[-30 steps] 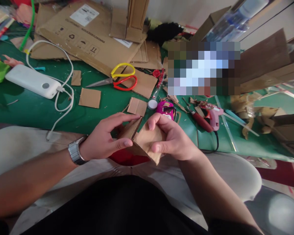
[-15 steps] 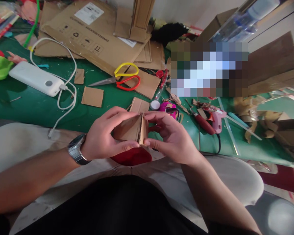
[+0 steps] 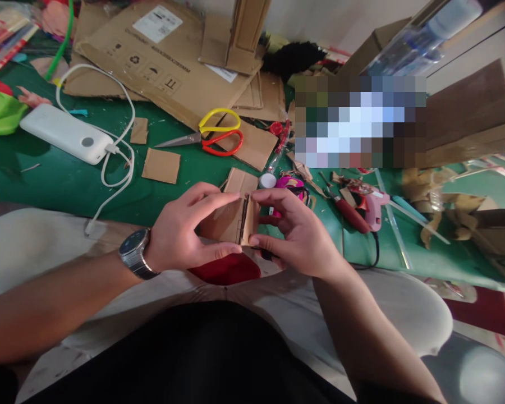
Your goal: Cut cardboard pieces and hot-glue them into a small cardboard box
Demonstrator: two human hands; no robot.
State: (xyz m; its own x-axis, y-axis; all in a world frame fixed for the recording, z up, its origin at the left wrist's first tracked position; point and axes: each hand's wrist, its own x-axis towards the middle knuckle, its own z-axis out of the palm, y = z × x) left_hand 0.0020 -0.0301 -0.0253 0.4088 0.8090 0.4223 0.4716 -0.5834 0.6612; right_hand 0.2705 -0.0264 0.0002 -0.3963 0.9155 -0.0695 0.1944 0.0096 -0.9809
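Between my hands, close to the table's front edge, is a small cardboard piece [image 3: 227, 220] with a dark seam down its right side. My left hand [image 3: 185, 227] grips it at the top and bottom of the seam with fingertips and thumb. From the right, my right hand [image 3: 297, 233] pinches the narrow strip beside that seam, thumb low and fingers high. Its far fingers are partly hidden behind the hand. Another cardboard flap [image 3: 240, 182] shows just beyond; whether it is joined to the held piece I cannot tell.
Scissors with yellow and red handles [image 3: 221, 132] lie beyond my hands. A white power bank [image 3: 65, 133] with a cable is at left, near a small cardboard square [image 3: 161, 166]. Flattened cardboard [image 3: 151, 62] covers the back. A pink glue gun [image 3: 374, 209] lies at right.
The held cardboard has tilted slightly, so more of its right-hand strip shows. Both hands keep their grip. The whole view has shifted a little.
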